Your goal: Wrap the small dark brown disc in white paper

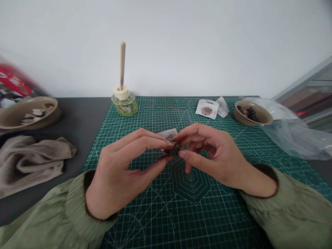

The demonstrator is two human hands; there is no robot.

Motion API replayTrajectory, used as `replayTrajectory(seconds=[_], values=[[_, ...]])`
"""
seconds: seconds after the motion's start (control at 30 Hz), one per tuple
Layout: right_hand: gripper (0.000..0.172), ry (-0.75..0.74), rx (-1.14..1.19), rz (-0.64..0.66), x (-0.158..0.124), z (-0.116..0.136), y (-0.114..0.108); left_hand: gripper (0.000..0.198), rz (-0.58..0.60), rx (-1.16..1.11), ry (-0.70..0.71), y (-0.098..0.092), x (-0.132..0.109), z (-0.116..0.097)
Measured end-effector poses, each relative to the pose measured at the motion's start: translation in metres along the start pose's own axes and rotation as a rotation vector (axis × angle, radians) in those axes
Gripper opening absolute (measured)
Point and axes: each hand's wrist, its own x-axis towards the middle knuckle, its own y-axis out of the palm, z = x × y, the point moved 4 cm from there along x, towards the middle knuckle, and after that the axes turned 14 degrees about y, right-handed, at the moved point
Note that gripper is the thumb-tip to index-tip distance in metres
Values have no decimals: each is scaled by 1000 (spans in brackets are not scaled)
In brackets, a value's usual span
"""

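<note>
Dark lump (174, 150), mostly hidden — pinched between left hand (121, 166) and right hand (215, 155), paper scrap (167, 134) behind

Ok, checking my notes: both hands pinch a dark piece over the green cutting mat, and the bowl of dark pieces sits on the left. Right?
No: the bowl of dark pieces sits on the right, not the left, as the head view shows. Otherwise yes: the left hand and right hand pinch a dark piece over the green cutting mat.

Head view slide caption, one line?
Left hand and right hand pinch a small dark piece over a green cutting mat.
</note>
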Motion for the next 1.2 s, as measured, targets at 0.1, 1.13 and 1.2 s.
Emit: replayTrajectory(seconds=[0.1, 1.13, 1.2], values=[[19, -35, -102, -54, -1, 3, -1, 17, 10, 0, 1, -1, 0, -1], [9, -151, -692, -113, 28, -22, -27, 30, 394, 75, -21, 11, -10, 52], [9, -162, -714, -120, 27, -21, -27, 35, 409, 94, -2, 12, -10, 52]])
